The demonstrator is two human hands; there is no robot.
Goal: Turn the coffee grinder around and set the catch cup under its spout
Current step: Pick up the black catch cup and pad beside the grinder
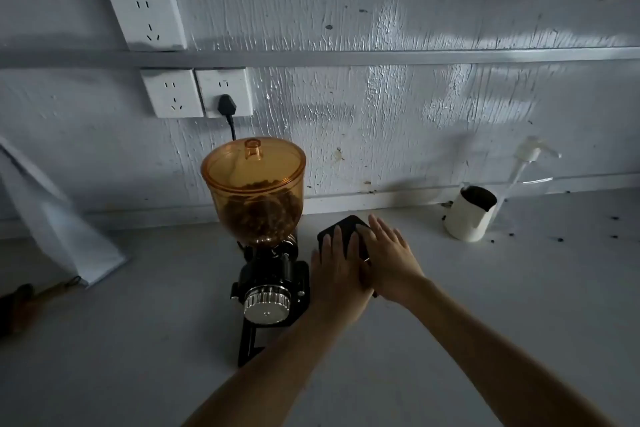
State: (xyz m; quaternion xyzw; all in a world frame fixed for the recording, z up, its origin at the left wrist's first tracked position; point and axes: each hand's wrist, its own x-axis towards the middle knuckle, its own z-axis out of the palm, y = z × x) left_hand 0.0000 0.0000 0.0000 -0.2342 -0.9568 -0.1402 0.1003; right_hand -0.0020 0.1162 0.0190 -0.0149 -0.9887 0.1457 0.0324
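Observation:
The coffee grinder (268,274) stands on the counter with its amber bean hopper (254,184) on top and its silver dial (266,302) turned toward me. Its spout is not visible from here. A white catch cup (469,215) with a dark inside stands far to the right, near the wall. Both my hands lie flat, fingers stretched out, on a black square object (341,229) just right of the grinder. My left hand (337,274) is nearest the grinder body; my right hand (389,253) partly overlaps it. Neither hand touches the grinder or the cup.
The grinder's black cord runs up to a plug (227,104) in a wall socket. A white pump dispenser (530,156) stands behind the cup, with scattered dark crumbs (559,239) around. At left lean a white sheet (59,218) and a dark wooden-handled tool (20,302).

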